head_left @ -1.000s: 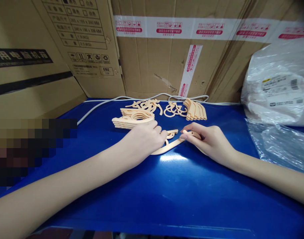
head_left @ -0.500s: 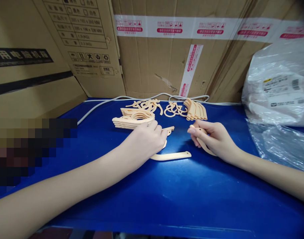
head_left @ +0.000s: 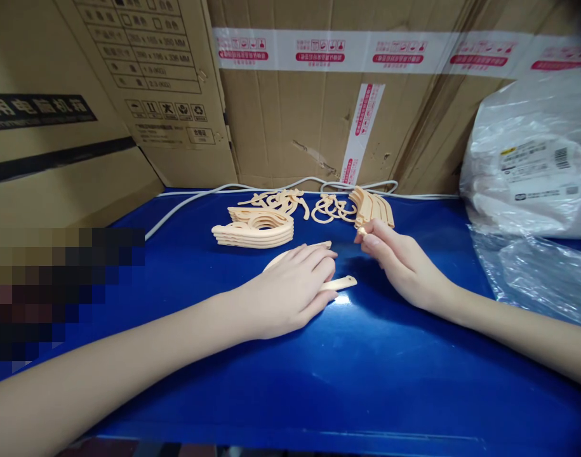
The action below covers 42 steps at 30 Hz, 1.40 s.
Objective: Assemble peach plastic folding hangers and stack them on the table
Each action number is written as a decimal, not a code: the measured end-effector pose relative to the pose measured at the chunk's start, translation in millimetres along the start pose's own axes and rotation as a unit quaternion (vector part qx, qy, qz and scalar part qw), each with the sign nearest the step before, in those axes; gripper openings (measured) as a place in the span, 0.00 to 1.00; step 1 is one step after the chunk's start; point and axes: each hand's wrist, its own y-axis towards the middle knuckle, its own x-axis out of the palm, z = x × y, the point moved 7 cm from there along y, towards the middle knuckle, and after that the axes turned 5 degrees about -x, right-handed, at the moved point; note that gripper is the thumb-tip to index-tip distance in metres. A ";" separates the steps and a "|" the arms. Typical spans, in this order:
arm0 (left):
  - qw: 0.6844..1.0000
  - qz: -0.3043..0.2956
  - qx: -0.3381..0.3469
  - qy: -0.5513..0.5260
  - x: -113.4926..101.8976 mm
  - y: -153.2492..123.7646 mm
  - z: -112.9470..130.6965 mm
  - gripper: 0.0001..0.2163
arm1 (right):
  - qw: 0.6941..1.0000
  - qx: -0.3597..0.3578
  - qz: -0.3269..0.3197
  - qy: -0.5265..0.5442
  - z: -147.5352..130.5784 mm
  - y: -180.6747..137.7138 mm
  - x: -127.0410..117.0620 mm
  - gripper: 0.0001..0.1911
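Note:
My left hand (head_left: pixel 294 285) lies palm down on the blue table, its thumb and fingers closed around a beige curved hanger arm (head_left: pixel 343 283) whose holed end sticks out to the right. Under the same hand is another beige hanger piece (head_left: pixel 321 245), mostly hidden by the fingers. Thumb and forefinger of my right hand (head_left: pixel 397 260) pinch a beige hanger hook, of which only the small knobbed end (head_left: pixel 361 231) shows. Just behind the left hand stands a neat stack of beige hanger arms (head_left: pixel 253 238).
Loose hooks and hanger pieces (head_left: pixel 283 202) lie at the back, with ring-like hooks (head_left: pixel 324 209) beside them. A row of curved arms (head_left: pixel 373 206) sits behind my right hand. Cardboard boxes (head_left: pixel 280 127) wall the back, a white cable (head_left: pixel 190 197) runs along them, and a plastic bag (head_left: pixel 523 165) is at right.
My left hand has moved toward me and right, from beside the stack onto the curved arm, which has shifted slightly. My right hand has turned and moved a little away, hiding most of its hook.

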 end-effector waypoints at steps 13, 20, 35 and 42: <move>0.990 0.028 -0.066 -0.120 -10.3 1.7 -6.0 0.09 | 0.995 -0.014 -0.054 -0.085 -3.8 -2.5 12.0 0.12; 0.990 0.036 -0.064 -0.123 -9.3 1.5 -7.2 0.06 | 0.993 -0.057 -0.069 -0.073 -11.7 -5.6 12.5 0.13; 0.991 0.053 -0.062 -0.106 -10.9 2.3 -9.6 0.08 | 0.987 -0.035 -0.091 -0.127 -8.2 -5.1 15.2 0.13; 0.992 0.039 -0.054 -0.110 -10.4 2.1 -7.7 0.09 | 0.989 -0.029 -0.113 -0.090 -7.5 -5.6 16.4 0.15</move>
